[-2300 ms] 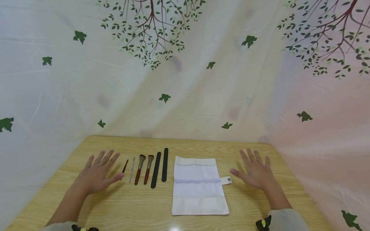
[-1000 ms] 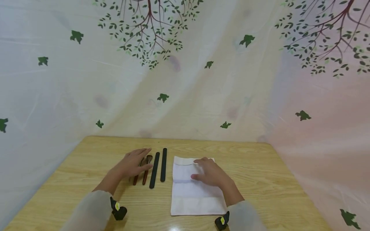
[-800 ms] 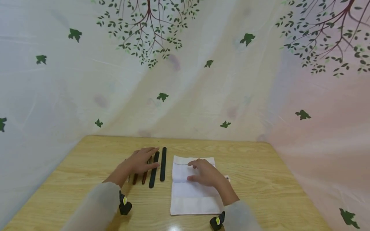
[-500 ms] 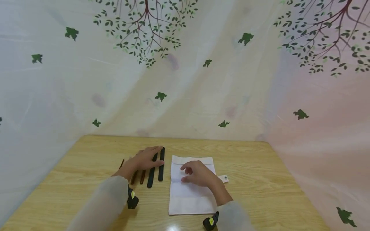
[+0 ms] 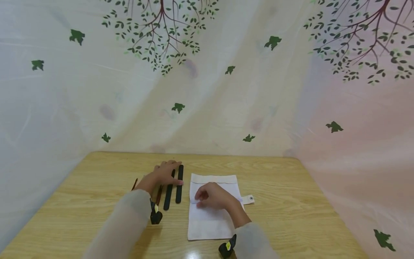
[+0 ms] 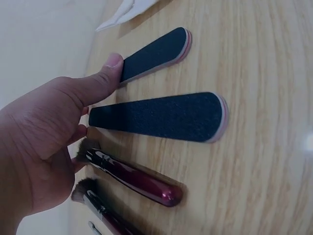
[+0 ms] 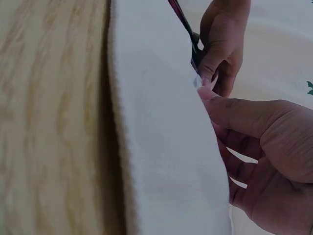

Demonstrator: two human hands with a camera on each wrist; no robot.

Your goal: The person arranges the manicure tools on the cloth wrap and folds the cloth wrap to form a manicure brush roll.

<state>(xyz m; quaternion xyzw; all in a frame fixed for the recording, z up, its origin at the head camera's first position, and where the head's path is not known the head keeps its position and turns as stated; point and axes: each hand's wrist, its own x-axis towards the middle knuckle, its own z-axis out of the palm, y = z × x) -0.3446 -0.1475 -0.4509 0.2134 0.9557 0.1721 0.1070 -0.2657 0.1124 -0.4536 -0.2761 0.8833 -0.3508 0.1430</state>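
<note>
Two black nail files, one farther right point(image 5: 179, 190) and one nearer the brushes point(image 5: 168, 199), lie side by side on the table. My left hand point(image 5: 165, 174) reaches over them, its fingers near the far end of the right-hand file. In the left wrist view the thumb point(image 6: 113, 63) touches or nearly touches that file. A white cloth pouch point(image 5: 210, 228) lies spread out with its snap strap point(image 5: 248, 199) to the right. Over its left middle is my right hand point(image 5: 211, 196), fingers loosely curled, thumb by the pocket edge. No grip on the cloth is plain.
Left of the files lie two makeup brushes with dark red handles, one nearer point(image 6: 137, 181) and one farther point(image 6: 108, 213), partly under my left arm. A thin brown brush point(image 5: 134, 184) lies farther left. The wooden table point(image 5: 291, 216) meets a leaf-printed curtain point(image 5: 207, 108).
Both hands came in from the table's sides. My left hand moved right across the brushes to the files. My right hand moved left over the pouch, its fingers curling more.
</note>
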